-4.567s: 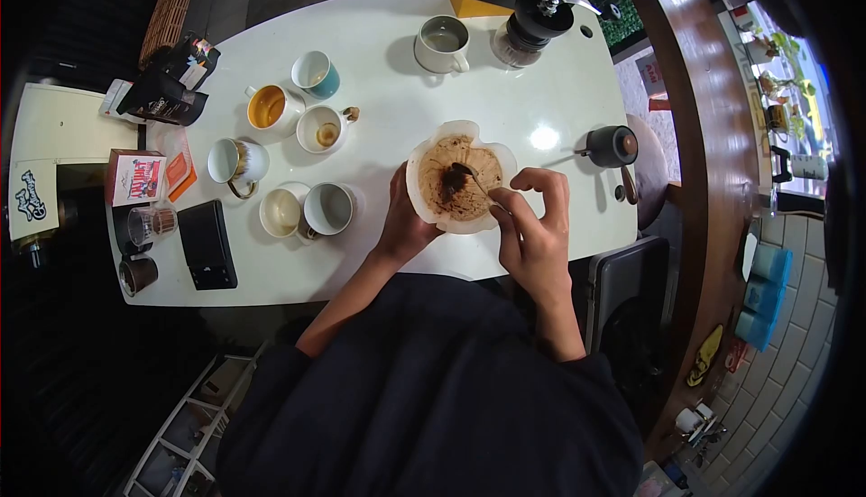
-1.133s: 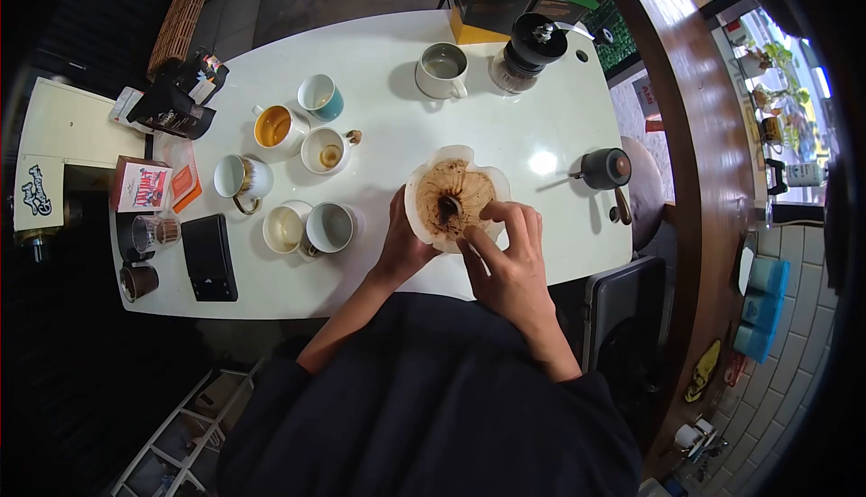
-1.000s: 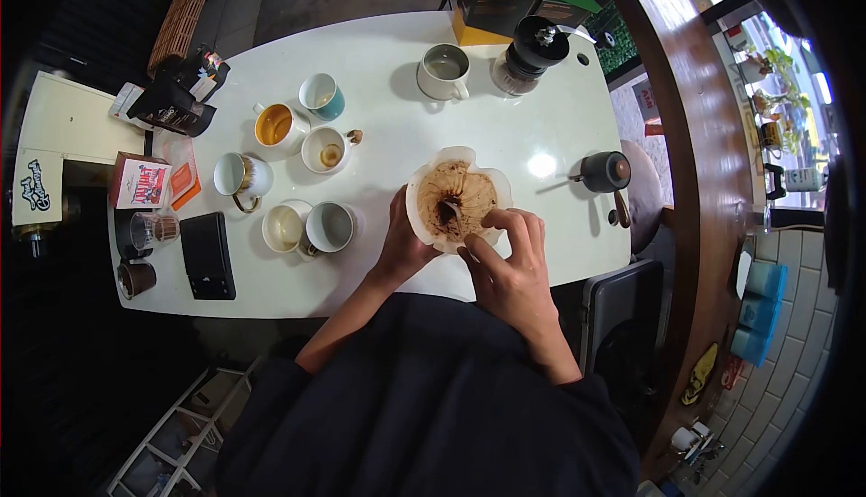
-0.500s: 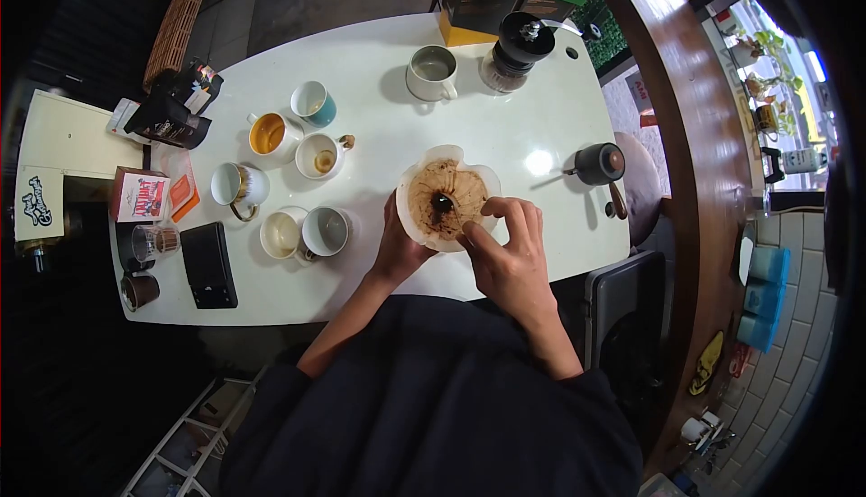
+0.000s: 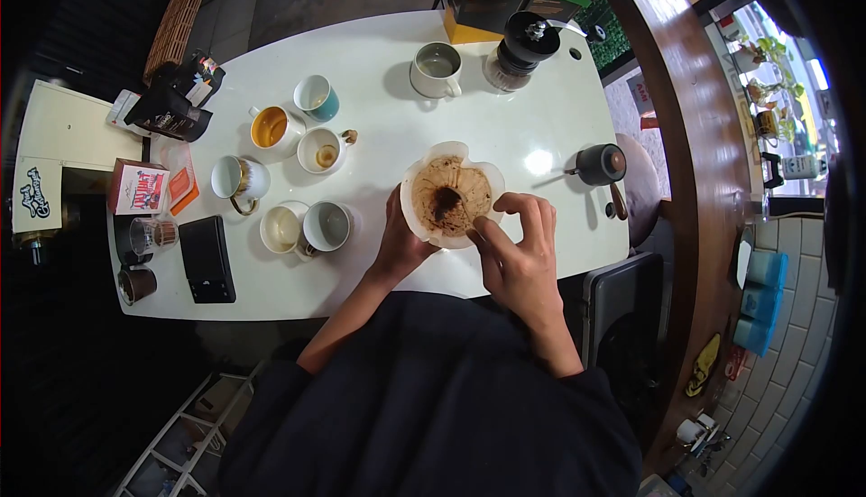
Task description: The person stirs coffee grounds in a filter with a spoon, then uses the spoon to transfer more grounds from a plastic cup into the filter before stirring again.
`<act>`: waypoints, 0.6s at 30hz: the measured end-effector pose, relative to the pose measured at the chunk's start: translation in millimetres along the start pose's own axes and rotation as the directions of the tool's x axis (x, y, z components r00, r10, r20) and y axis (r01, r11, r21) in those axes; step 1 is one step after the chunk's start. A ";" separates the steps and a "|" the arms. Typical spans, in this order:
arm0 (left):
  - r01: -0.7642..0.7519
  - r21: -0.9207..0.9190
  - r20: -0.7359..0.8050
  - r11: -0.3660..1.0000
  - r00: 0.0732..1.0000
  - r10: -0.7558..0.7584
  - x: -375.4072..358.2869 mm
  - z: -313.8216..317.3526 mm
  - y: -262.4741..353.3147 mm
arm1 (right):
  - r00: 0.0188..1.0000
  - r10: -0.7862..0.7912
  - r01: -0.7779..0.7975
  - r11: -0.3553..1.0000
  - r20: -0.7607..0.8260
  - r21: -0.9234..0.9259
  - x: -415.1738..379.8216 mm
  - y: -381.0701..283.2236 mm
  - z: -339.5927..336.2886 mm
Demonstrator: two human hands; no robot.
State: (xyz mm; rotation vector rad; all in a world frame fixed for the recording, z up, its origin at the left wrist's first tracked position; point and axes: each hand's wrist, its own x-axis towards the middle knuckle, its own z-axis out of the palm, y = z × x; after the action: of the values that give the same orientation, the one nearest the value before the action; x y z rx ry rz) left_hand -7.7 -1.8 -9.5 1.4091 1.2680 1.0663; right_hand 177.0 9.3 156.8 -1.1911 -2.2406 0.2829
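A used paper coffee filter [image 5: 469, 192], its inner walls stained brown and dark wet grounds at the bottom, is held above the table's front edge. My left hand [image 5: 401, 240] wraps around its left side from below; whatever supports the paper underneath is mostly hidden. At the right rim, the bent fingers and thumb of my right hand [image 5: 519, 249] grip the paper's edge. To the left of the filter stand a grey-lined cup [image 5: 327, 226] and a cream cup [image 5: 281, 230].
Several more cups, including a blue cup [image 5: 317, 98], stand at left on the white table [image 5: 379, 55]. A black scale [image 5: 207, 260] lies near the left end. A mug [image 5: 437, 70] and a coffee grinder [image 5: 516, 53] stand at the back; a dark kettle [image 5: 599, 165] is on the right.
The filter has tilted slightly, and the opening at its bottom now looks covered by dark grounds. My right hand has shifted a little right along the rim. The view has moved slightly.
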 end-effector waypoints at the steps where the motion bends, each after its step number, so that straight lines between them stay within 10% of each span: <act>1: -0.006 0.017 0.017 1.000 1.000 0.006 0.9 -0.7 0.4 | 1.000 -0.002 0.002 1.000 -0.002 -0.002 -0.5 1.0 2.2; 18: -0.012 -0.093 -0.035 0.996 0.999 0.009 2.8 1.1 17.3 | 1.000 0.019 -0.019 0.999 0.011 0.033 5.6 2.4 4.5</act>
State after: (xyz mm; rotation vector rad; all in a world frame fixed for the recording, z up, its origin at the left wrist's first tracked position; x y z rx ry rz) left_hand -3.0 0.3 7.3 1.3335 1.2212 1.1466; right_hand 173.7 15.6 154.3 -1.1963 -2.2259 0.3333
